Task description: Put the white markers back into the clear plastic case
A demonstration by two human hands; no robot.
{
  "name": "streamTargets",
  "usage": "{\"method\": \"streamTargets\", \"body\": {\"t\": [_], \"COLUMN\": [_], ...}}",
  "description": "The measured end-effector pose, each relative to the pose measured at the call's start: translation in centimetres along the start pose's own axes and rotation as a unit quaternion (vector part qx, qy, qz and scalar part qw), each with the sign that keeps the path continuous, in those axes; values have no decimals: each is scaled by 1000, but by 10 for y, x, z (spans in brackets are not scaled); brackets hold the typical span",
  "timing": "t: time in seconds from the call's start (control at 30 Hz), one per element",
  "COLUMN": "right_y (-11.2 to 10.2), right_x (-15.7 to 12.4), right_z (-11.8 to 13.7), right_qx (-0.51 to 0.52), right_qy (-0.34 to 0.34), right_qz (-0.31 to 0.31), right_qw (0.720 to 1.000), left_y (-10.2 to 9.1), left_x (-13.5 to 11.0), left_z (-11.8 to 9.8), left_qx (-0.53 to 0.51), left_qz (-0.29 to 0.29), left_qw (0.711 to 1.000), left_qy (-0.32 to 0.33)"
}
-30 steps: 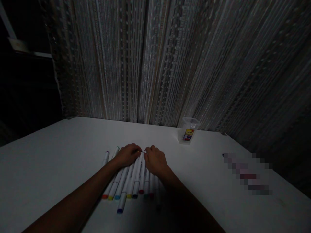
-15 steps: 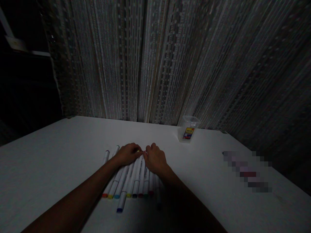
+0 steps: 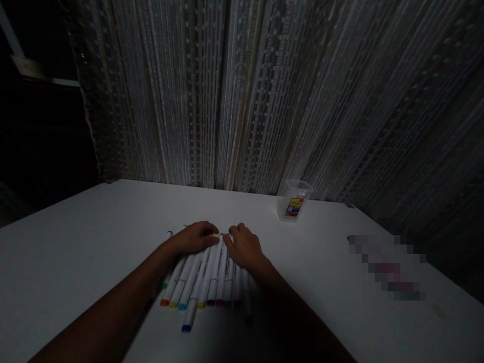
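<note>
Several white markers point(image 3: 204, 282) with coloured caps lie side by side on a white table point(image 3: 94, 237), caps toward me. My left hand point(image 3: 194, 238) rests palm down on their far ends, fingers curled over them. My right hand point(image 3: 245, 247) lies next to it on the same row, its fingertips pinched at a marker tip close to the left hand's fingers. One blue-capped marker point(image 3: 189, 316) sticks out nearer to me than the others. The light is dim.
A clear plastic cup point(image 3: 295, 200) with a coloured label stands at the table's back right. A blurred patch point(image 3: 387, 267) lies on the right side of the table. A striped curtain point(image 3: 264, 91) hangs behind the table's far edge.
Both hands stay on the markers' far ends. The left hand has slid slightly left, covering the two loose markers at the left of the row more.
</note>
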State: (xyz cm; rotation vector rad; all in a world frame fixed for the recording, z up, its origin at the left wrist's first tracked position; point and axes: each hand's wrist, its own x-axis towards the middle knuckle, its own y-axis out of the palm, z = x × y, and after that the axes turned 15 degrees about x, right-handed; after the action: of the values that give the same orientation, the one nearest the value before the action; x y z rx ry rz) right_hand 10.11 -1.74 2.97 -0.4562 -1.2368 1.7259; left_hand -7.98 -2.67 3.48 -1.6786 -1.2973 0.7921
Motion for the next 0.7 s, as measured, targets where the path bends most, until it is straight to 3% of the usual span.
{"method": "streamTargets", "body": {"t": [0.1,0.17,0.4,0.7], "right_y": [-2,-2,-1,-2], "right_x": [-1,-2,-2,-2], "right_z": [0,0,-2,0], "right_qx": [14,17,5,-7], "right_qy": [-3,-4,-8,-10], "right_qz": [11,18,28,27], "right_qw": [1000,1000,1000,1000], "left_y": [-12,-16,-6,1], "left_x": [-8,-11,-2,-1], "left_z": [5,10,23,8], "left_qx": [-20,-15,-11,-39], "left_qz": [76,97,53,21], "left_qw": [997,995,999,999], "left_qy": [-16,-25,3,22]}}
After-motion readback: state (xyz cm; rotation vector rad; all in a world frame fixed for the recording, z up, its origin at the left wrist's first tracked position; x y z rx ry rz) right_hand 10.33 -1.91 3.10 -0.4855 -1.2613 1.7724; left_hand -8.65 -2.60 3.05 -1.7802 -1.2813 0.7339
